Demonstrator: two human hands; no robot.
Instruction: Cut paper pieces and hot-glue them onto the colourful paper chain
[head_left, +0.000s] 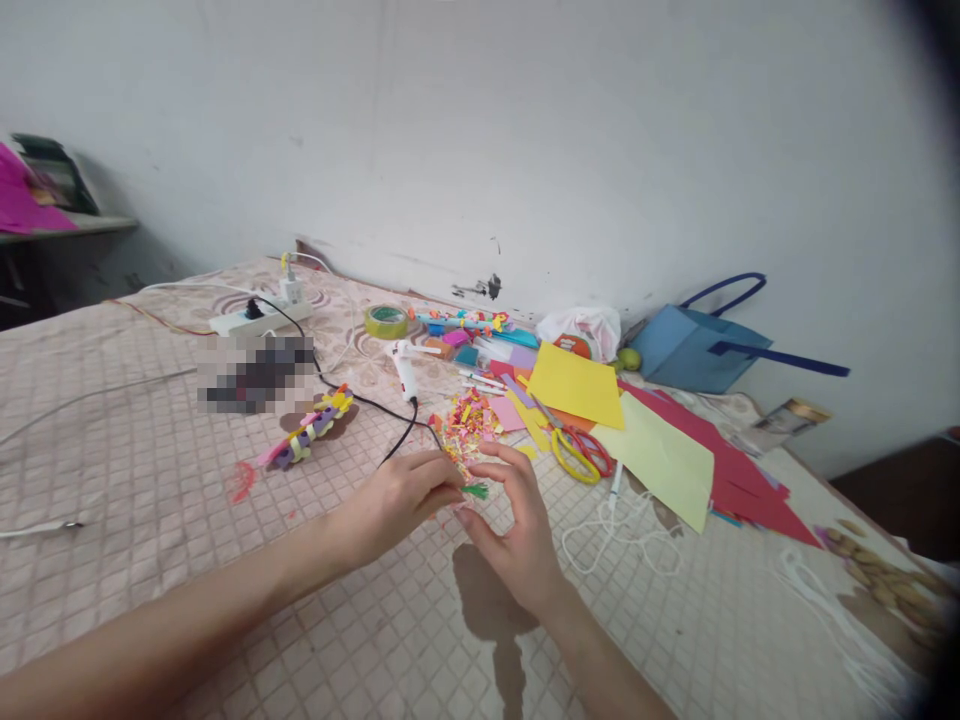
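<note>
– Where was the green tuft (477, 491)?

– Just below the middle of the frame, at the fingertips of the left hand (424, 488), which were pinched close on it. The right hand (514, 525) curved beside it, thumb and fingers spread apart; I couldn't tell whether they touched it.

– What crowded them?

– A loose heap of paper scraps (474, 412) lay just beyond the fingers, and a black cord (396, 447) curved down behind the left hand, near a white glue gun (406, 372). Right of center were scissors (571, 442) with looped plastic handles, a smooth yellow sheet (576, 385), a pale green sheet (671, 462) and red paper (735, 485) (all thin and flat), with white string (613, 512) tangled below.

– And farther off?

– A round, glossy tape roll (386, 321) above center, a boxy blue bag (694, 350) toward the upper right, and a white power strip (270, 320) left of center. Below that strip lay a knobbly, many-colored paper stick (311, 430).

– And underneath?

– A wrinkled cloth (112, 540) patterned with a diamond grid.
</note>
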